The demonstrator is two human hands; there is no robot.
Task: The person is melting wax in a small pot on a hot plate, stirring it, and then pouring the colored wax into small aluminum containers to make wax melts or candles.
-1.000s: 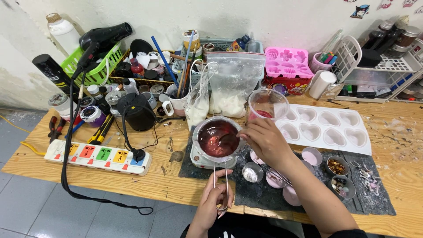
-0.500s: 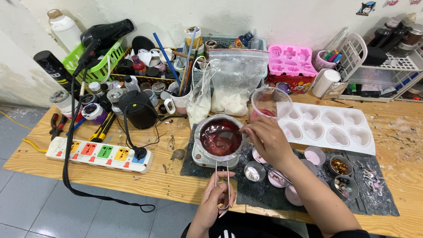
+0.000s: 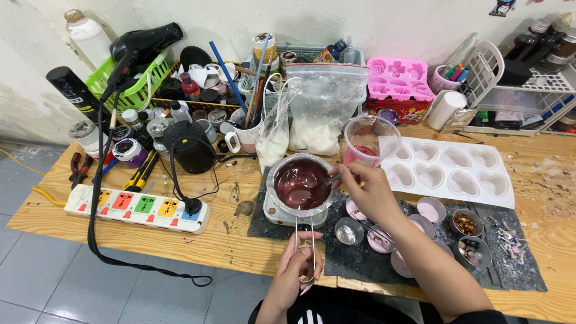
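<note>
Here the left hand is closed on the wire handle of the pot, which sits on a small heater on the dark mat. The right hand pinches a stirrer dipped in the red liquid. I think slow circles and a firm handle would avoid spills near the mould.
</note>
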